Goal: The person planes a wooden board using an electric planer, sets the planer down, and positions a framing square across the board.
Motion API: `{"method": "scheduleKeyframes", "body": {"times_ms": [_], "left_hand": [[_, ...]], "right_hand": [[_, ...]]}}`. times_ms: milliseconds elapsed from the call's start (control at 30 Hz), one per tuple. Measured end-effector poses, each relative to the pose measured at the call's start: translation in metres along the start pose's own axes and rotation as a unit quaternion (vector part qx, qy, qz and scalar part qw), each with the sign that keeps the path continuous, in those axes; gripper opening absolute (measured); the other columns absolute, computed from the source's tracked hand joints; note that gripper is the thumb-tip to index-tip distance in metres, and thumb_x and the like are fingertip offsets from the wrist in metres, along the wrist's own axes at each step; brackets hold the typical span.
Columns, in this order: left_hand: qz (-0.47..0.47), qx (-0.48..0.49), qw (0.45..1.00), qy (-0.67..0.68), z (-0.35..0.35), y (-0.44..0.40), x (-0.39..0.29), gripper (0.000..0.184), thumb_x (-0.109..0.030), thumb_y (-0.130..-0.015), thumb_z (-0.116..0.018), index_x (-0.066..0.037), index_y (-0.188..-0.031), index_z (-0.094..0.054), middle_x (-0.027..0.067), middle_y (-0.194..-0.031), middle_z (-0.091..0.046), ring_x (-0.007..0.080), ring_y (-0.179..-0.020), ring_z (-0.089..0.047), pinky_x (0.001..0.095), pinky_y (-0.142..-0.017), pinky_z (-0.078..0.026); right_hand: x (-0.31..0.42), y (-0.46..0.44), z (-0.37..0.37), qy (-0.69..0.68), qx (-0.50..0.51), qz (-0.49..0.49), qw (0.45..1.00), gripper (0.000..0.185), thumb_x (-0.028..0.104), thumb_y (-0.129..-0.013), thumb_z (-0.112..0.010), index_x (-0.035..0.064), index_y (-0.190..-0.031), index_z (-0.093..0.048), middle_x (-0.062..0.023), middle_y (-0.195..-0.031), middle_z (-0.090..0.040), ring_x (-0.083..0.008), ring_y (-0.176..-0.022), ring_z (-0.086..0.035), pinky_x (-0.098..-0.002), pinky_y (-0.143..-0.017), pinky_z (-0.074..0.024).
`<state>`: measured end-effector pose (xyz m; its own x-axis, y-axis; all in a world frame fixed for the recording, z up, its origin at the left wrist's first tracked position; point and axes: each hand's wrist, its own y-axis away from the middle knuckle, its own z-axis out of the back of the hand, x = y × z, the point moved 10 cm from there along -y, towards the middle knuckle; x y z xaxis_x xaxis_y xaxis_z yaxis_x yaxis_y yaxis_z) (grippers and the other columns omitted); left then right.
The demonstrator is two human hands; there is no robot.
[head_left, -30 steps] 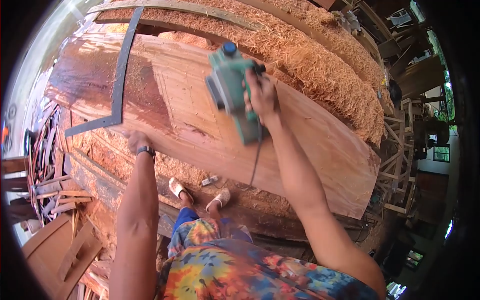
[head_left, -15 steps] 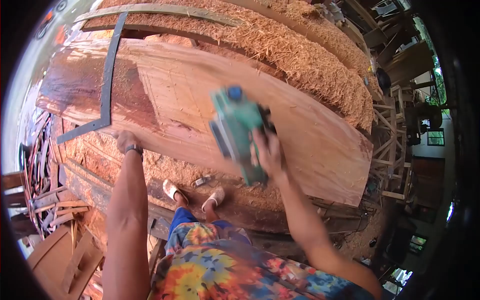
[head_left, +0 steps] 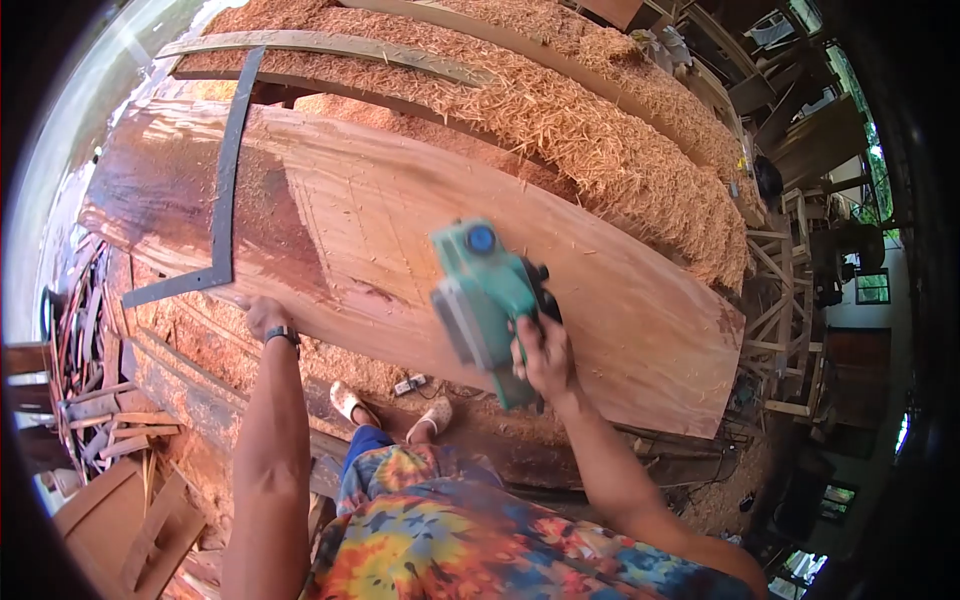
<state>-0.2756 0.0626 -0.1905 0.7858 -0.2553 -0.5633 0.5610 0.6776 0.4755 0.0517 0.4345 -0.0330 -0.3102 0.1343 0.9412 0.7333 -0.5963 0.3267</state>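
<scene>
My right hand [head_left: 545, 357] is wrapped around the handle of a green electric hand planer [head_left: 482, 275] with a blue front knob. The planer is over the middle of a broad wooden slab [head_left: 640, 320]; its body is slightly blurred, and I cannot tell whether its sole touches the wood. My left hand [head_left: 268, 317], with a dark band at the wrist, is closed on the slab's near edge; its fingertips are partly hidden. Just beyond it, a dark metal framing square [head_left: 228, 180] lies across the slab's darker, rough left part.
Wood shavings [head_left: 600, 140] are heaped behind the slab beside long timber strips [head_left: 330, 42]. Scrap wood [head_left: 130, 430] is piled at the left. A power strip [head_left: 408, 385] lies near my feet. A wooden frame [head_left: 785, 300] stands at the right.
The whole view has shifted a little, so the slab sits lower in it. The planer and my right hand have come slightly nearer to me. My left hand stays at the slab's edge.
</scene>
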Motion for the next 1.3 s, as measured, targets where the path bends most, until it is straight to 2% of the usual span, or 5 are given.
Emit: {"method": "scheduleKeyframes", "body": {"times_ms": [167, 400, 667, 967, 1300], "left_hand": [[0.000, 0.002, 1.000, 0.008, 0.008, 0.015, -0.007, 0.095, -0.065, -0.100, -0.021, 0.020, -0.113, -0.062, 0.0367, -0.117, -0.064, 0.0451, -0.110, -0.065, 0.0492, -0.095, -0.053], [0.010, 0.038, 0.998, 0.046, 0.006, 0.018, -0.007, 0.096, -0.065, -0.099, -0.023, 0.021, -0.121, -0.056, 0.0350, -0.124, -0.061, 0.0445, -0.115, -0.062, 0.0475, -0.100, -0.050], [0.009, 0.040, 0.998, 0.046, 0.002, 0.014, -0.005, 0.096, -0.066, -0.099, -0.022, 0.021, -0.120, -0.058, 0.0340, -0.123, -0.062, 0.0440, -0.115, -0.063, 0.0486, -0.100, -0.050], [0.007, 0.012, 1.000, 0.023, 0.001, 0.006, 0.000, 0.095, -0.065, -0.098, -0.023, 0.020, -0.114, -0.062, 0.0335, -0.113, -0.067, 0.0431, -0.107, -0.067, 0.0476, -0.093, -0.053], [0.001, -0.014, 1.000, 0.012, -0.002, -0.003, 0.001, 0.098, -0.064, -0.099, -0.024, 0.027, -0.108, -0.058, 0.0401, -0.111, -0.064, 0.0481, -0.110, -0.064, 0.0499, -0.097, -0.053]], "right_hand": [[0.042, -0.135, -0.033, -0.034, -0.027, 0.037, 0.998, 0.046, 0.052, -0.097, -0.062, 0.0083, -0.084, -0.056, 0.0029, -0.055, -0.045, -0.0072, -0.040, -0.040, -0.0247, -0.037, -0.0330], [0.078, -0.220, -0.050, 0.014, -0.042, 0.092, 0.995, 0.068, 0.063, -0.095, -0.054, -0.0032, -0.082, -0.063, -0.0062, -0.053, -0.055, -0.0154, -0.040, -0.053, -0.0310, -0.040, -0.0446], [-0.002, -0.023, 0.010, 0.035, -0.029, 0.053, 0.998, 0.038, 0.041, -0.103, -0.055, 0.0048, -0.093, -0.057, 0.0019, -0.060, -0.047, -0.0082, -0.044, -0.044, -0.0266, -0.040, -0.0370], [-0.065, 0.148, 0.062, 0.001, -0.058, 0.001, 0.998, 0.057, 0.052, -0.101, -0.053, -0.0044, -0.106, -0.057, -0.0006, -0.058, -0.050, -0.0077, -0.047, -0.048, -0.0248, -0.048, -0.0417], [0.020, -0.078, 0.024, -0.014, -0.090, 0.007, 0.996, 0.040, 0.046, -0.101, -0.058, 0.0075, -0.090, -0.059, 0.0052, -0.057, -0.044, -0.0054, -0.042, -0.039, -0.0241, -0.038, -0.0337]]}}
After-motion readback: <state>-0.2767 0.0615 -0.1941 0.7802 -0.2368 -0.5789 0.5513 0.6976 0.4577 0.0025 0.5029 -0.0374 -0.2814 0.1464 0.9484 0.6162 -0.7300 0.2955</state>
